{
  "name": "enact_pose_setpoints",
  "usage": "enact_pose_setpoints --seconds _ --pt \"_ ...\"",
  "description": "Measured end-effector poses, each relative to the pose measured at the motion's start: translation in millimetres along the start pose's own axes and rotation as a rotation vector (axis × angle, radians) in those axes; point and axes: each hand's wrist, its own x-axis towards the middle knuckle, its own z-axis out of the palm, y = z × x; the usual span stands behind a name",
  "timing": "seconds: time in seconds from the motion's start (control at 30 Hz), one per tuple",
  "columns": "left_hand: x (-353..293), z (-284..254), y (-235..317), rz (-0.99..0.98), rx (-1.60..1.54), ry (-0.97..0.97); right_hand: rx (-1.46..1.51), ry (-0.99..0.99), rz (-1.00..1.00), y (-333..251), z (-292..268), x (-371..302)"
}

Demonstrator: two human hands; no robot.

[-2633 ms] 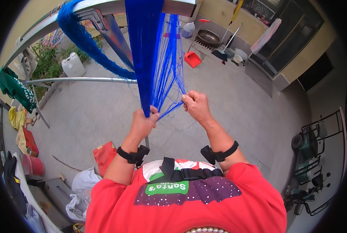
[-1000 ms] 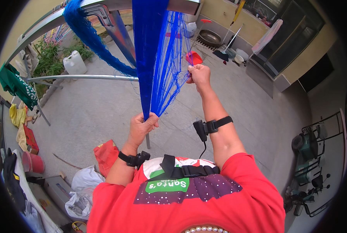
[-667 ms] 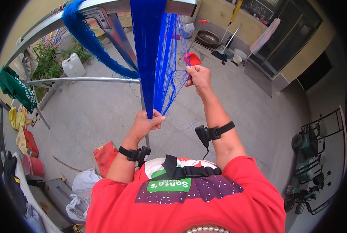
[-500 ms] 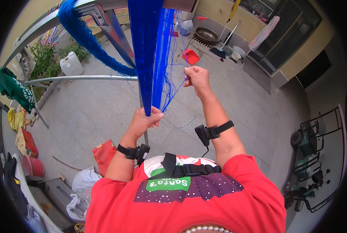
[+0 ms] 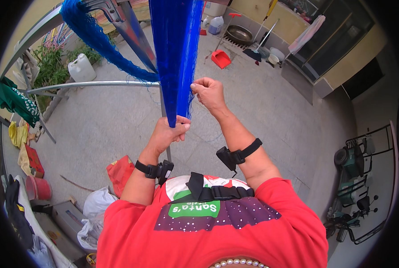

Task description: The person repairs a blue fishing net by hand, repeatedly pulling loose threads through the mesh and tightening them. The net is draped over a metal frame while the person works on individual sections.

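White lettering [image 5: 194, 208] marks a green patch [image 5: 194, 215] on the red shirt [image 5: 208, 244].

The blue threads [image 5: 167, 53] look silky to me, smooth and glossy down their length, with fuzzy loose fibres along one edge. The darker skein [image 5: 102, 48] beside them looks duller and rougher, its strands frayed. The frame [image 5: 138, 38] is metal with a bright, reflective sheen. Over there I see a jug [image 5: 82, 69] of matt plastic, a smooth plastic dustpan [image 5: 221, 58], a shiny metal basin [image 5: 239, 35], and a matt, stony floor [image 5: 257, 120].
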Motion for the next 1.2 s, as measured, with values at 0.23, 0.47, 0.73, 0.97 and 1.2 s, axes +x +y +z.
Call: enact_pose_setpoints --seconds 0.23,0.47,0.73,0.97,1.2 --pt "-3.8 -7.2 1.5 -0.008 -0.015 0.040 -0.017 0.142 0.041 -3.6 -32.6 -10.6" --pt "-1.5 -4.2 0.7 -0.015 -0.071 0.035 0.154 0.154 0.049 -12.7 -57.3 -21.1" --pt "-5.5 -0.3 1.1 -0.003 -0.050 0.015 0.469 0.138 0.184 -4.9 -55.4 -14.6" --pt "-2.8 0.0 -1.8 -0.010 -0.038 0.006 0.461 -0.067 0.398 7.0 -14.6 7.7" --pt "-1.8 -1.8 -5.8 0.001 -0.066 0.020 0.555 -0.304 0.299 2.4 -16.2 5.8"
